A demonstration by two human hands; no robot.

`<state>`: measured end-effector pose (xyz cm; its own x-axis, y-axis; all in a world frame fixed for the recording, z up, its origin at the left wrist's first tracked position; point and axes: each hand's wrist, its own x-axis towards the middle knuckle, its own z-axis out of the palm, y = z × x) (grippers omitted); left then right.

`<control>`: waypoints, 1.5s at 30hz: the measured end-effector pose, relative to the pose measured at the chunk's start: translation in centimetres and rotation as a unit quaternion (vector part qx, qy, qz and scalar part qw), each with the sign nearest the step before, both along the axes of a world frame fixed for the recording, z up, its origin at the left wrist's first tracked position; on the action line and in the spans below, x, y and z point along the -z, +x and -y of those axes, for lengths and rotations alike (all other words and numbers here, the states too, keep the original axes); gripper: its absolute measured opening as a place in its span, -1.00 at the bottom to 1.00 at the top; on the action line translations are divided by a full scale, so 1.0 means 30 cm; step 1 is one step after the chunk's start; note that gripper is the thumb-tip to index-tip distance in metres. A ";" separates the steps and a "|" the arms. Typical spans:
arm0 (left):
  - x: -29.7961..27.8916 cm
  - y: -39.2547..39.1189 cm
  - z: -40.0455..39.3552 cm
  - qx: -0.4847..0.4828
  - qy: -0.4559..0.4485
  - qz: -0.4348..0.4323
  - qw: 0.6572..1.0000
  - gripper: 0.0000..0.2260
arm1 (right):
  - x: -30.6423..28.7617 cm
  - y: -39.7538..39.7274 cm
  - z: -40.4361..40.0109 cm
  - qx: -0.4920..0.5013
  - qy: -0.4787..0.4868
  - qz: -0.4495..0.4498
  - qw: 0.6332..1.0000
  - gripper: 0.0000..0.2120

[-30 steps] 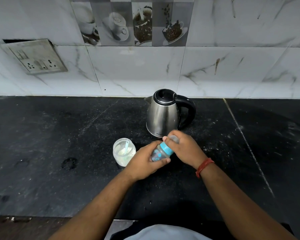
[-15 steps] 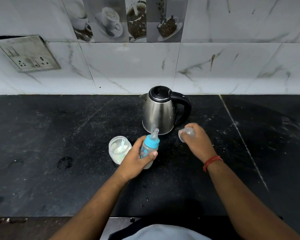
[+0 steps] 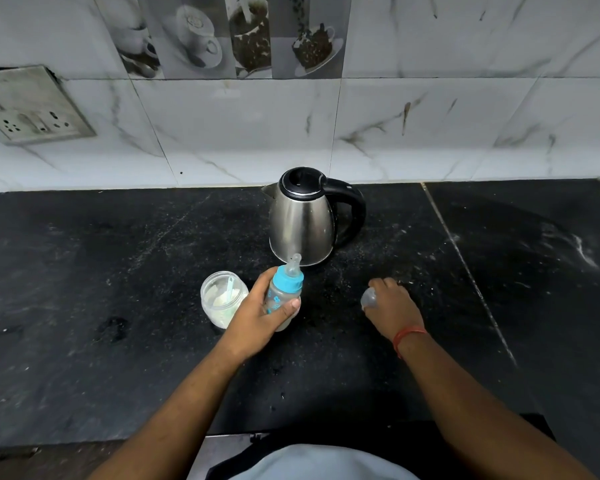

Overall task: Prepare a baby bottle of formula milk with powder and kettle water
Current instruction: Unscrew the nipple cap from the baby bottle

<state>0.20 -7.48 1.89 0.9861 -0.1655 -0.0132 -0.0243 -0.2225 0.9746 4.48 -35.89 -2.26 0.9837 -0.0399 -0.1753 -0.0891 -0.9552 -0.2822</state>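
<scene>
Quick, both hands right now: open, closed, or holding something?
Left hand: closed around the clear baby bottle with blue collar, held upright.
Right hand: closed on the small clear plastic bottle cap, low over the black stone counter.

We have a single view, from a wide-angle camera worn on the head, and we look forward and steeply down over our own forearms. The black counter (image 3: 84, 306) fills the middle of the frame and the tiled wall (image 3: 430, 133) closes the top. Our left hand (image 3: 260, 317) and right hand (image 3: 392, 306) sit near the centre, fairly close below us. Just beyond the left fingertips stands the kettle (image 3: 302, 220). The wide lens bends the edges of the frame. No second view shares the scene.
</scene>
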 end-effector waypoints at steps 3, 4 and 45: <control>-0.005 0.001 0.000 0.001 0.004 -0.006 1.000 -0.52 | -0.018 0.000 0.002 -0.006 -0.026 -0.011 1.000 -0.40; -0.005 0.001 0.001 -0.001 0.004 -0.007 1.000 -0.52 | -0.031 -0.001 -0.003 -0.007 -0.039 0.006 0.999 -0.39; -0.161 -0.018 0.097 0.013 -0.071 -0.016 0.997 -0.54 | -0.422 -0.065 -0.419 -0.001 0.702 0.001 0.712 -0.83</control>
<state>-0.34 -10.40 6.72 0.9810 -0.1931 -0.0194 0.0035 -0.0825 0.9966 2.53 -23.32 10.40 0.9839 0.1741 -0.0394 -0.0861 0.2699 -0.9590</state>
